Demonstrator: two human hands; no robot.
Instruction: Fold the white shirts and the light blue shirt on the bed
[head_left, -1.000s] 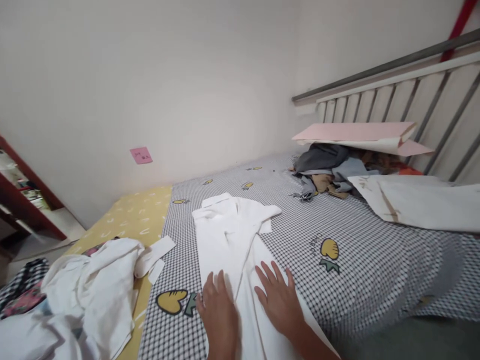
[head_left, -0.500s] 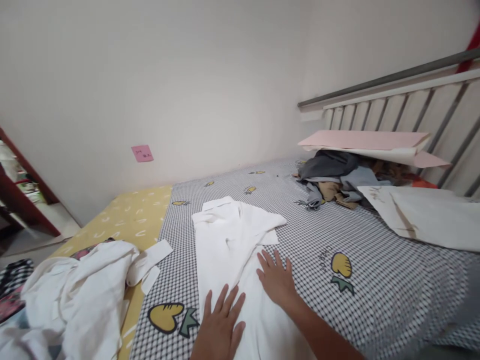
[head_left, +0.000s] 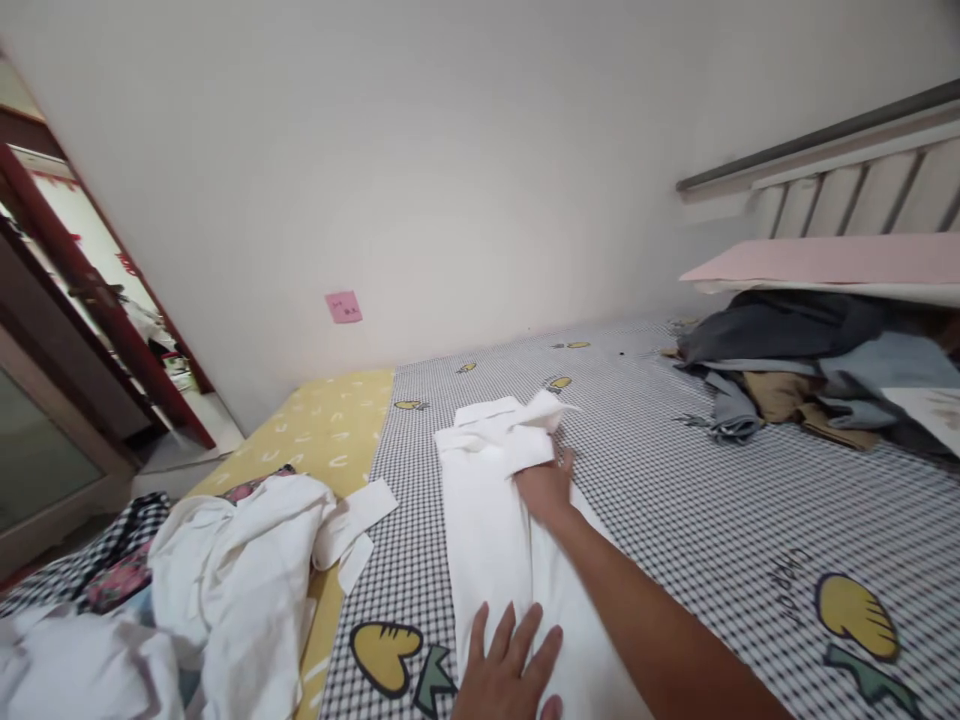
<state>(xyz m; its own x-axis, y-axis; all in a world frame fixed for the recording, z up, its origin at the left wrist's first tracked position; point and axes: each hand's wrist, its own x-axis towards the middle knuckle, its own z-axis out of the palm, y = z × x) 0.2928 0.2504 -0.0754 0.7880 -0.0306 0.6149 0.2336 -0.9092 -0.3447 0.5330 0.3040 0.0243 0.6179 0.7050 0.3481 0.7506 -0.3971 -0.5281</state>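
Observation:
A white garment (head_left: 487,510) lies lengthwise on the checked bedspread (head_left: 675,500), its upper part folded over in layers. My left hand (head_left: 510,665) rests flat on its lower part at the bottom of the view, fingers spread. Near the top right of the garment is my right hand (head_left: 546,490), partly under a folded white flap (head_left: 529,447). Most of the right fingers are hidden by that cloth, so their grip does not show.
Crumpled white clothes (head_left: 247,580) lie at the left, partly over the yellow cloth (head_left: 330,430). Dark and grey clothes (head_left: 795,325) are piled at the right beneath a pink sheet (head_left: 832,260). A wall with a pink note (head_left: 343,307) stands behind.
My right hand has moved up the garment and under its flap, and the right part of the garment's top is now folded inward. The view has turned left.

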